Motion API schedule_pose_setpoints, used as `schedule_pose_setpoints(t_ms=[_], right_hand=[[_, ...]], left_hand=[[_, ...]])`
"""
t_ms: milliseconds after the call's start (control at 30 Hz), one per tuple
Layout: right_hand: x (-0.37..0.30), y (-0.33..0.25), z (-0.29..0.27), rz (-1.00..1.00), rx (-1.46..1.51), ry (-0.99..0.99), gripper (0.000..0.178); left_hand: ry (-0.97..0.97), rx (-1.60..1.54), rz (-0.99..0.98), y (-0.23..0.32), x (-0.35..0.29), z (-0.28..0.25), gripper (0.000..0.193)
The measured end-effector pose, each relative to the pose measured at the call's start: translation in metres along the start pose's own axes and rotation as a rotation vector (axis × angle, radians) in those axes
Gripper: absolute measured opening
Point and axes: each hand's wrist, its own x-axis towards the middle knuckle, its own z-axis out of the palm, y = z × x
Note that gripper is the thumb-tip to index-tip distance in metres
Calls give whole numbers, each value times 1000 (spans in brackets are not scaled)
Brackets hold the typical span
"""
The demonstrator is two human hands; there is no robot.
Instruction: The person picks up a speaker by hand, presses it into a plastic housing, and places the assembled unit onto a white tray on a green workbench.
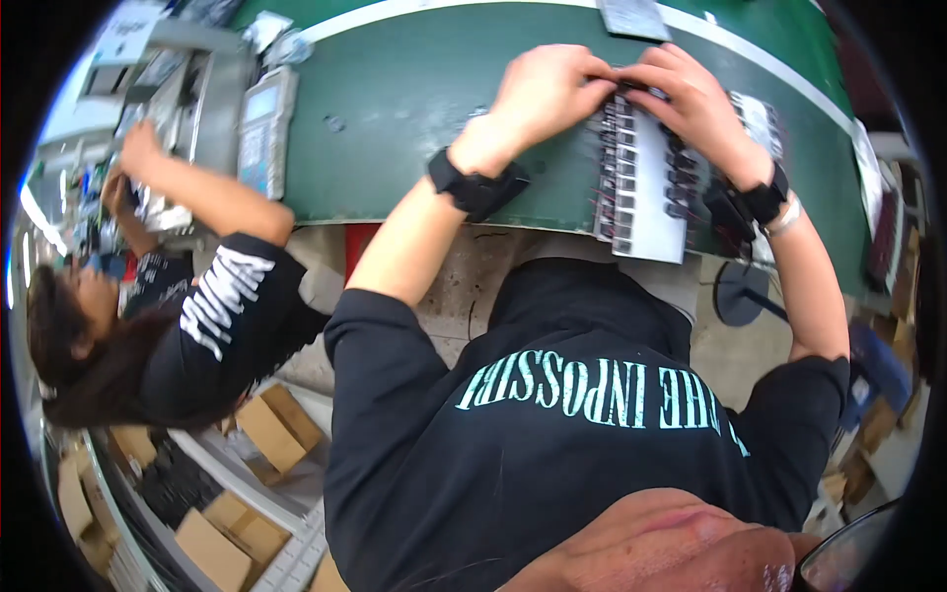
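My left hand point(548, 91) and my right hand point(692, 103) meet over the far end of a long white strip point(655, 202). The fingers of both are pinched together at a tiny dark piece point(621, 87), too small and covered to name. Along the strip's left edge runs a row of small black square parts point(623, 173) with thin dark leads. More black parts point(681, 178) line its right side, below my right hand. A black band is on each wrist.
A second white strip with dark parts point(758, 120) lies beyond my right wrist on the green mat point(395, 109). A grey plate point(633, 18) sits at the far edge. To the left are a meter-like device point(264, 133), a co-worker point(187, 306) and cardboard boxes point(279, 426).
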Motion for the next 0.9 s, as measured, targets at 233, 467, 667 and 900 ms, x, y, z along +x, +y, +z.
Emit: schedule_pose_setpoints(t_ms=[233, 467, 667, 900], right_hand=[[8, -10, -6, 99, 162, -75, 21], [7, -1, 0, 87, 94, -135, 20], [7, -18, -8, 192, 141, -108, 17], [-8, -32, -33, 566, 438, -135, 13]], left_hand=[[169, -66, -49, 7, -11, 16, 18], [195, -190, -100, 14, -15, 13, 18], [255, -41, -70, 26, -18, 2, 18], [400, 103, -94, 41, -45, -33, 23]])
